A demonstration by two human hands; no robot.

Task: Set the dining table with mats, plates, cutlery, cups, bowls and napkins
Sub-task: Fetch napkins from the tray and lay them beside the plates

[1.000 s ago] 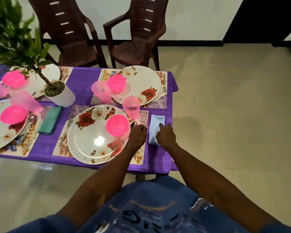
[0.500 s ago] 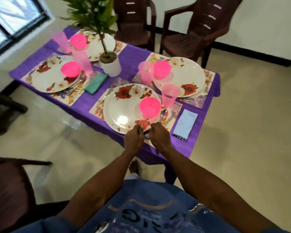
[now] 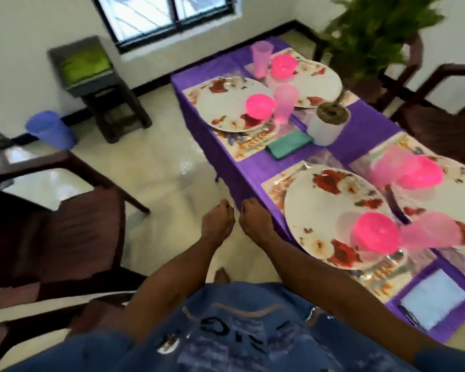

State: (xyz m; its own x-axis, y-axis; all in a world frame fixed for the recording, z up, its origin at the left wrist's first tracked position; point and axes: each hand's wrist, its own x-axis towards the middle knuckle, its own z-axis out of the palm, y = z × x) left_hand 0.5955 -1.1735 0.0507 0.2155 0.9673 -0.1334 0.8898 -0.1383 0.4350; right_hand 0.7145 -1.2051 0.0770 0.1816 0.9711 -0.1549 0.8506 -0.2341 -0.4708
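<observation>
From the head view, a table under a purple cloth [image 3: 360, 122] runs from the right foreground toward a window [image 3: 172, 17]. Four floral plates sit on patterned mats. The nearest plate [image 3: 330, 210] carries an upturned pink bowl [image 3: 375, 236] with a pink cup [image 3: 430, 234] lying blurred beside it. A pale blue napkin [image 3: 438, 302] lies flat near the table corner, just beside that mat. Farther along, a green napkin [image 3: 289, 143] lies next to a white plant pot [image 3: 326, 127], whose leaves hide part of the far side. A dark chair [image 3: 54, 210] stands at left, well apart from the table, and a small dark stand [image 3: 97, 76] sits under the window.

The left hand [image 3: 216, 226] and right hand [image 3: 255, 221] hang close together at the table's near edge, fingers loosely curled and holding nothing. The right fingertips [image 3: 246, 206] sit just beside the cloth's hem; actual contact cannot be told through the blur.

Half a second ago both hands were at the rim of the nearest plate; they have since drawn back off the table, and the view has swung left.
</observation>
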